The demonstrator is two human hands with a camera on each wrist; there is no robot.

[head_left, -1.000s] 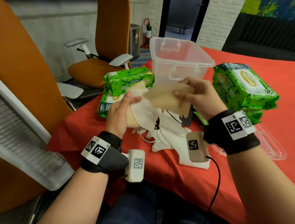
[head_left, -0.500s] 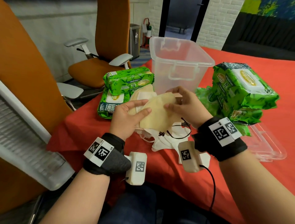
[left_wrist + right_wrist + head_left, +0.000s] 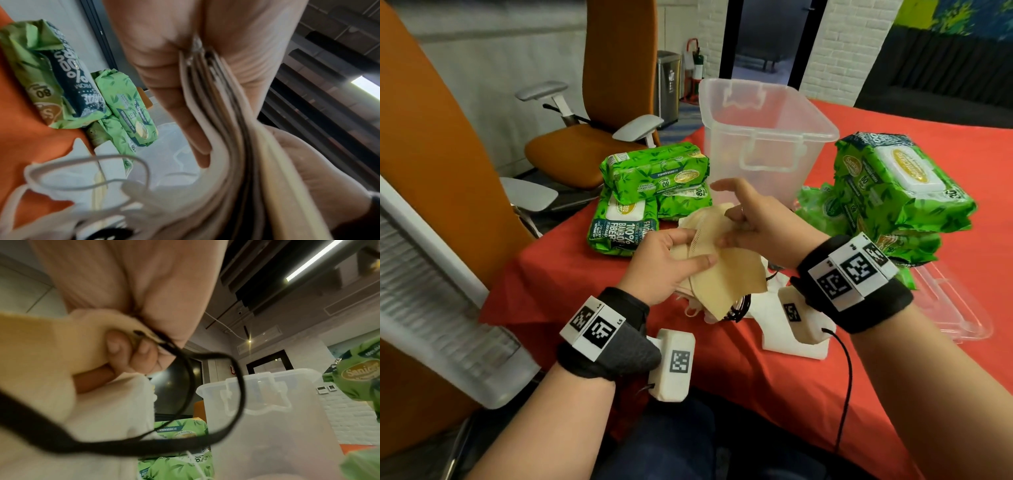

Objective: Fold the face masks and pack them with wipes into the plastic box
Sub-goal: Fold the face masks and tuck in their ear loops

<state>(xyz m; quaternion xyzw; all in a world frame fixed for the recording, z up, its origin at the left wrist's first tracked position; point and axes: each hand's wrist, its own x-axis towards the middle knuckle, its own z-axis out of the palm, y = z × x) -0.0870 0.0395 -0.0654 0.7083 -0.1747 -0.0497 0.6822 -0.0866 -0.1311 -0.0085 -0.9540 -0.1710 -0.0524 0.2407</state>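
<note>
Gripping one tan mask (image 3: 726,270), left hand (image 3: 664,263) and right hand (image 3: 760,226); only right wrist view shows its black loop (image 3: 218,402).

I am holding both forearms out, my left hand (image 3: 667,260) gripping a folded stack with thumb laid across it, my right hand (image 3: 760,222) pinching its far edge, forefinger lifted.

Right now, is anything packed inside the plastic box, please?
No, the box looks empty; both hands hold the masks in front of it.
</note>
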